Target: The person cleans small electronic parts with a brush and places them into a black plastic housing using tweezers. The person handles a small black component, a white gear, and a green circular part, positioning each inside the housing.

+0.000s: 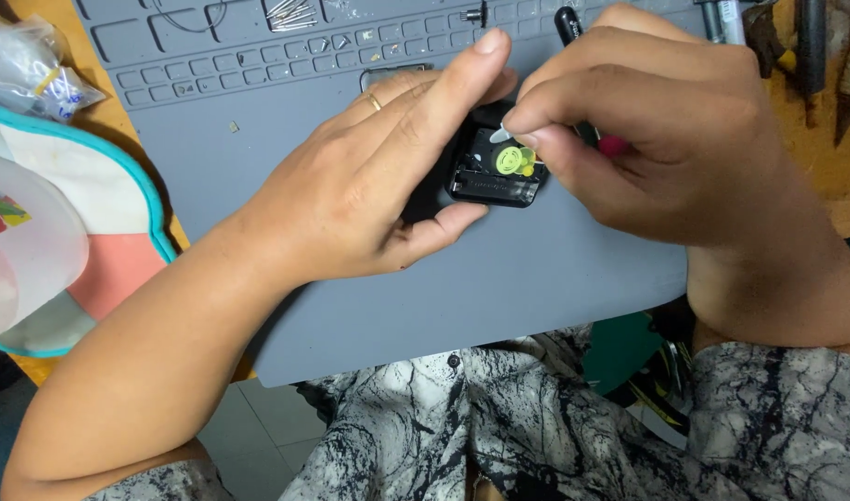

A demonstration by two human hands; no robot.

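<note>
Grey silicone work mat (499,288) is covering the counter; one small black plastic clock mechanism (485,176) is sitting clamped in the left hand (369,186), fingers curled, while the right hand (647,139) is pinching one thin tool (501,134) over it.

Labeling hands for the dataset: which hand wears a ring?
The left hand: a thin gold ring sits on one finger as it grips the black box. The right hand, pinching a small tool, shows no ring.

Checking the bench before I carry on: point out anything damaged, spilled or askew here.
Nothing looks damaged or spilled. The left hand grips the small black mechanism, open with its yellow gear exposed, while the right hand works a tool tip into it. Small metal bits sit in the grey mat compartments.
</note>
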